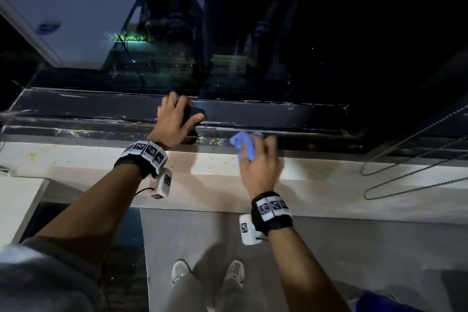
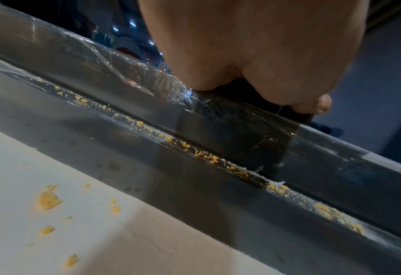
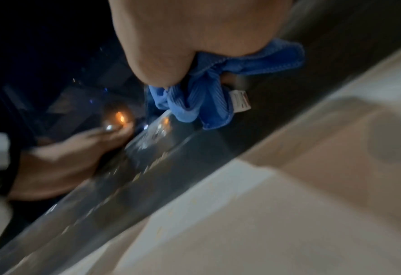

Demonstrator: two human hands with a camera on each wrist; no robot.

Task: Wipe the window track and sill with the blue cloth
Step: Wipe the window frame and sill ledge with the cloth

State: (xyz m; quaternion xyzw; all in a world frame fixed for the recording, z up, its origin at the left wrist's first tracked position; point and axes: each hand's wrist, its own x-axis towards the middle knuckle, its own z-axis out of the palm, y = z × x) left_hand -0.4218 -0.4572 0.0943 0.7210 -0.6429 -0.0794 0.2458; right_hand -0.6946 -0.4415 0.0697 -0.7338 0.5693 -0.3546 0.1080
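My right hand (image 1: 258, 162) grips the bunched blue cloth (image 1: 244, 144) and holds it down on the dark window track (image 1: 88, 132), right of centre. In the right wrist view the blue cloth (image 3: 202, 104) hangs from my right hand (image 3: 195, 28), with a white label showing. My left hand (image 1: 177, 119) holds a flat black object (image 1: 196, 113), perhaps a phone, upright on the track's inner rail. The left wrist view shows my left hand (image 2: 253, 55) round that black object (image 2: 242, 130). Yellow crumbs (image 2: 209, 158) line the track groove and dot the pale sill (image 2: 53, 223).
A beaded blind cord (image 1: 405, 175) loops across the sill at the right. Dark window glass (image 1: 253, 58) rises just behind the track. A white ledge (image 1: 17, 205) juts in at the left. My shoes (image 1: 207, 273) stand on the grey floor below the sill.
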